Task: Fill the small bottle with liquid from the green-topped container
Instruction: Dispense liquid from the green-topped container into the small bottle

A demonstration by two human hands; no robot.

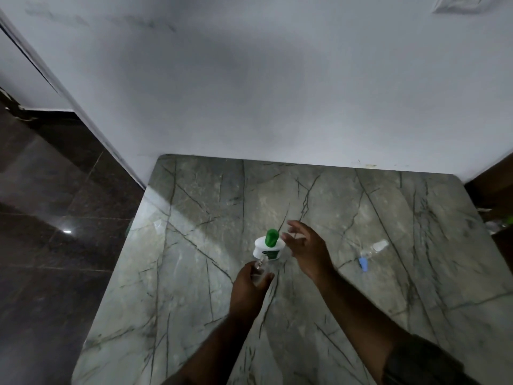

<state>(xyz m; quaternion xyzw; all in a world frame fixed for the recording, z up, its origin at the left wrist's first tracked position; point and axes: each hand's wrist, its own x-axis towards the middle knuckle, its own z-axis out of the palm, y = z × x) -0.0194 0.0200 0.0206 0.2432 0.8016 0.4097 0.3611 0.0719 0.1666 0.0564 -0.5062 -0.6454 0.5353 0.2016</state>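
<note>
Near the middle of the bench (194, 273), the right hand (306, 250) hangs in the air with its fingers spread and loose, and it holds nothing. The container (270, 250) stands upright just to the left of these fingers, very near but, as far as I can see, not touched. Its green top (271, 238) points up. The right hand is therefore the nearer one to the top, and I judge that it must go a little to the left to take it. The left hand (249, 290) is just before the container, on the person's side. It grips the small bottle (259, 269), with the neck towards the container. Whether its mouth is open I cannot tell. Well apart to the right, a second bottle (374, 249) lies on its side.
</note>
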